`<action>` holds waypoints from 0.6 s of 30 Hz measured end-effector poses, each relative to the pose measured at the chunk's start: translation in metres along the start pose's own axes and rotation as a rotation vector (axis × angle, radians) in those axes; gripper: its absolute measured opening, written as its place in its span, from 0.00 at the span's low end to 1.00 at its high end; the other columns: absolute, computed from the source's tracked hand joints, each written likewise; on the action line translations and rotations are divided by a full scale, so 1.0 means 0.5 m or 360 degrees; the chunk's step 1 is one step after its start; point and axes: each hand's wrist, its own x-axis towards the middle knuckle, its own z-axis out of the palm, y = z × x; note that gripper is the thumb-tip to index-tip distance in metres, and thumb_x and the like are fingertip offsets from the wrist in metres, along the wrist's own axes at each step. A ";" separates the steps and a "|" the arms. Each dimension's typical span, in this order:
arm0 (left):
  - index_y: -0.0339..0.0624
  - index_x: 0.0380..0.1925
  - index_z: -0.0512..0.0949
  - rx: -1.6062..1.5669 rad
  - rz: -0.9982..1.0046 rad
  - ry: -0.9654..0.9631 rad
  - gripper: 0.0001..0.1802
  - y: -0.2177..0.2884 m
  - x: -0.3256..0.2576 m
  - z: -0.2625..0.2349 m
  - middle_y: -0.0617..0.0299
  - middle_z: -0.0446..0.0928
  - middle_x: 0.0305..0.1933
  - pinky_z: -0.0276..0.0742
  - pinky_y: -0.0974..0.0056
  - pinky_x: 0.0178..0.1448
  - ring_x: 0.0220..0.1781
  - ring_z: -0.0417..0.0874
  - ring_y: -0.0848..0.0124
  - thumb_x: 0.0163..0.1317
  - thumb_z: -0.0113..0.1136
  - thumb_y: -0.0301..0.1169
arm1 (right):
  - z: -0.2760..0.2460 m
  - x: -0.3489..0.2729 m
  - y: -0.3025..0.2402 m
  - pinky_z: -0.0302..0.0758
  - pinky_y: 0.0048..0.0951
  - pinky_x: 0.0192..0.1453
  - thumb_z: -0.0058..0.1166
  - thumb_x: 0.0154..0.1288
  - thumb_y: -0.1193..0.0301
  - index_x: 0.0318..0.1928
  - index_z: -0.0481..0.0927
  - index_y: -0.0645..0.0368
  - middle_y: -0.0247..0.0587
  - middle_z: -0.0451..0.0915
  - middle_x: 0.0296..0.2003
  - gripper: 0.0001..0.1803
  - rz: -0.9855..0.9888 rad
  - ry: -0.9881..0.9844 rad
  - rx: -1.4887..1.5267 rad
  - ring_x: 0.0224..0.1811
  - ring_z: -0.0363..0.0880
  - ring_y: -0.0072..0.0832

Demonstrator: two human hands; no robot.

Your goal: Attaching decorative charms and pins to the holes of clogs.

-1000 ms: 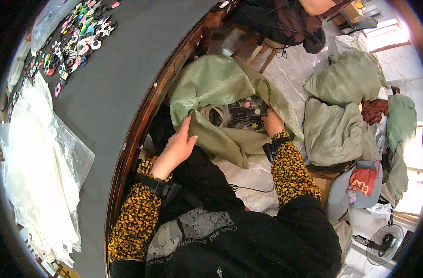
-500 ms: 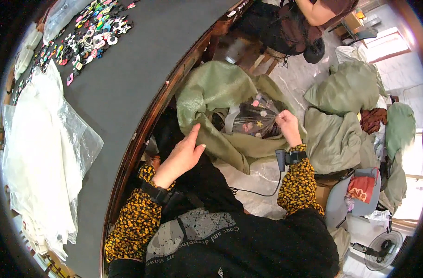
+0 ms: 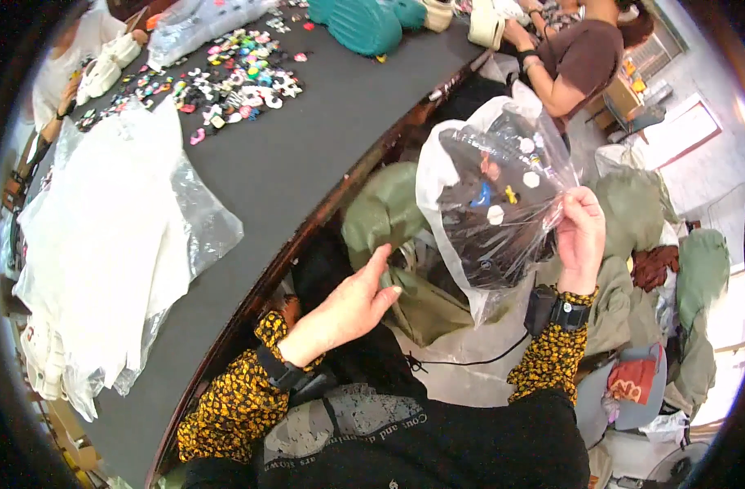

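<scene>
My right hand (image 3: 580,236) is closed on the gathered edge of a clear plastic bag (image 3: 556,163), holding it up above an olive-green woven sack (image 3: 384,204). Inside the bag is a dark item (image 3: 470,224), apparently a clog, with white, yellow, blue and pinkish charms on it. Its full shape is hidden by the shiny film. My left hand (image 3: 336,318) holds nothing; its index finger is stretched out and its thumb is apart. That fingertip is at the sack's near left side, and whether it touches I cannot tell.
On the dark-topped table (image 3: 250,183) at left lie white plastic bags (image 3: 103,244) and a heap of colourful charms (image 3: 242,77). Teal clogs (image 3: 360,24) stand at its far end, near a co-worker's arm (image 3: 552,85). Full green sacks (image 3: 633,204) and a grey stool-like seat (image 3: 641,403) are at right.
My right hand has lifted the plastic bag up out of the green sack. My left hand has shifted slightly right and stayed open. The view has tilted, showing more of the table's far end.
</scene>
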 end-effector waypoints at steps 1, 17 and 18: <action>0.32 0.68 0.48 -0.0036 -0.0013 0.0003 0.35 0.018 -0.006 -0.008 0.39 0.71 0.59 0.77 0.57 0.54 0.50 0.82 0.55 0.68 0.53 0.31 | 0.025 0.011 -0.023 0.78 0.28 0.33 0.55 0.62 0.77 0.35 0.75 0.62 0.37 0.77 0.28 0.03 -0.0065 -0.0069 0.0065 0.26 0.75 0.24; 0.21 0.64 0.49 -0.0440 0.0318 0.0964 0.38 0.194 -0.246 -0.204 0.42 0.78 0.47 0.77 0.61 0.48 0.45 0.82 0.61 0.69 0.53 0.39 | 0.524 0.066 -0.194 0.75 0.26 0.41 0.51 0.63 0.79 0.39 0.77 0.64 0.36 0.78 0.32 0.05 0.0053 -0.0938 0.0442 0.33 0.76 0.24; 0.19 0.63 0.52 -0.0448 0.0215 0.1037 0.37 0.193 -0.268 -0.231 0.46 0.79 0.42 0.77 0.64 0.45 0.42 0.82 0.64 0.68 0.54 0.40 | 0.577 0.054 -0.190 0.75 0.28 0.40 0.51 0.63 0.78 0.39 0.77 0.64 0.35 0.78 0.32 0.05 0.0103 -0.1010 0.0459 0.32 0.76 0.24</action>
